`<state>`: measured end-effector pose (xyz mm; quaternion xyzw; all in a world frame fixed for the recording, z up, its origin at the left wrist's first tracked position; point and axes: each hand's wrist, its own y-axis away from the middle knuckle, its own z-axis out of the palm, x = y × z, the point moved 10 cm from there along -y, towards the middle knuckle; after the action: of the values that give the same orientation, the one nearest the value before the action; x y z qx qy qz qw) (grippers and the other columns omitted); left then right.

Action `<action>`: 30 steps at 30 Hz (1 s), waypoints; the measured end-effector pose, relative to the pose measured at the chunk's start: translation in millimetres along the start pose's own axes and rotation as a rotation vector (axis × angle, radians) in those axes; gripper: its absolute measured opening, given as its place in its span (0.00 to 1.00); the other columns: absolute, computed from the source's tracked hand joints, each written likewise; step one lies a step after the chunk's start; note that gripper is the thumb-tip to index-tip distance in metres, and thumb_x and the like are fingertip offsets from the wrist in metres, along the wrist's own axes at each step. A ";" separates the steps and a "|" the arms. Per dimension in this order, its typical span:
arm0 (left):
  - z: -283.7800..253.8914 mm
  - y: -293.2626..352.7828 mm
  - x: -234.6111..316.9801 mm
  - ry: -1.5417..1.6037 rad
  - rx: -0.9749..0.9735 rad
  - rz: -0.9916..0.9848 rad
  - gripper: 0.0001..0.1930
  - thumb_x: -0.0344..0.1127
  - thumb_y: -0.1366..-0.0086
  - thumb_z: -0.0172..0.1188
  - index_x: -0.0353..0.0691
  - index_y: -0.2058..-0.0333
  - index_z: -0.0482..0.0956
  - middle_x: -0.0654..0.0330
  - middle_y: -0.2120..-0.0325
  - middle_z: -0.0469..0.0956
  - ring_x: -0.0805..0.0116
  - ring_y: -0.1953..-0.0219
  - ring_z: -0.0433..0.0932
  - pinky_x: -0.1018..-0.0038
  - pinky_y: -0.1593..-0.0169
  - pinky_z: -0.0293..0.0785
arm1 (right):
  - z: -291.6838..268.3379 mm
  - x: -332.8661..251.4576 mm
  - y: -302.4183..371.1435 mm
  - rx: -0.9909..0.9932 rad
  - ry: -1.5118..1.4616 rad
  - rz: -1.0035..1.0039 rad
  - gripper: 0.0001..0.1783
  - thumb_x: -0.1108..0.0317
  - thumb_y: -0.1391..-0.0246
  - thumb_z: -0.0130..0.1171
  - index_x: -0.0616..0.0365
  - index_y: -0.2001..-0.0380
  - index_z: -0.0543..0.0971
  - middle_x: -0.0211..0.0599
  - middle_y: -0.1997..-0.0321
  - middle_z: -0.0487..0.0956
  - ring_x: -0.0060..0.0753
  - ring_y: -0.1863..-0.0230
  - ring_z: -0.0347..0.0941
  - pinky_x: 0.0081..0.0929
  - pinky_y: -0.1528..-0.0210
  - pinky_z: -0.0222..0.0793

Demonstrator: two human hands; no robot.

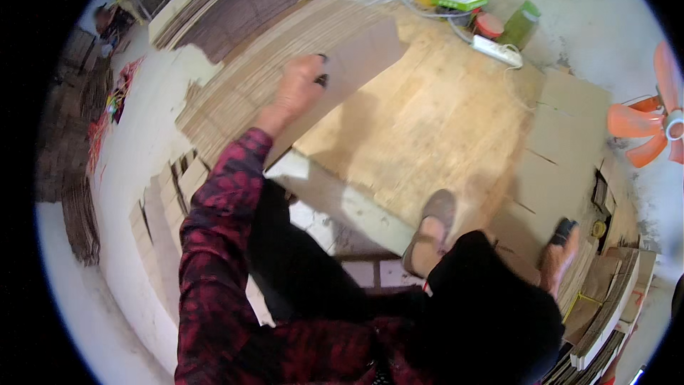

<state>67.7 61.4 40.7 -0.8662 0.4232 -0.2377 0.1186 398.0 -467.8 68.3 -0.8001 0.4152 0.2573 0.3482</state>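
A row of flat cardboard sheets [242,93] stands on edge at the upper left, leaning together, with a broad plain sheet [363,53] facing the wooden board. My left hand [299,85] rests on the top of this row, its fingers bent over the upper edge of the front sheet. Black covers sit on some of its fingertips. To the right, my right hand [560,257] lies at the edge of a flat cardboard piece [559,160]. A black cover shows on one of its digits; the other fingers are mostly hidden.
Between my hands lies a pale wooden board [427,114], with my shoe [436,221] on its near edge. A white power strip [496,51], a green container [521,25] and a red-lidded jar [489,26] stand at the back. An orange fan [652,125] is far right. More cardboard [605,299] is stacked lower right.
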 end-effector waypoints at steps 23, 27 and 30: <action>114.7 -88.9 -15.0 0.187 -0.482 -0.150 0.10 0.22 0.53 0.54 0.34 0.69 0.67 0.42 0.73 0.74 0.42 0.66 0.75 0.56 0.64 0.67 | 301.6 -231.8 -151.4 -0.550 -0.535 -0.417 0.39 0.81 0.47 0.56 0.62 0.34 0.52 0.40 0.40 0.68 0.28 0.44 0.66 0.23 0.43 0.64; 134.7 -86.5 7.4 0.081 -0.487 -0.050 0.10 0.23 0.52 0.54 0.36 0.69 0.67 0.43 0.74 0.75 0.41 0.68 0.75 0.55 0.66 0.68 | 316.7 -239.9 -134.9 -0.488 -0.343 -0.649 0.40 0.85 0.57 0.54 0.61 0.37 0.58 0.56 0.67 0.76 0.54 0.69 0.73 0.33 0.66 0.71; 133.1 -80.3 31.2 0.074 -0.420 0.054 0.10 0.24 0.52 0.54 0.38 0.69 0.68 0.44 0.76 0.75 0.40 0.68 0.74 0.52 0.67 0.68 | 319.5 -247.4 -125.6 -0.449 -0.331 -0.742 0.43 0.84 0.60 0.54 0.58 0.36 0.57 0.55 0.76 0.73 0.59 0.74 0.69 0.41 0.71 0.68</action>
<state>206.7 86.5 -31.3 -0.8508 0.4907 -0.1728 -0.0739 335.4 -49.7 85.0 -0.8983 -0.0262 0.3230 0.2966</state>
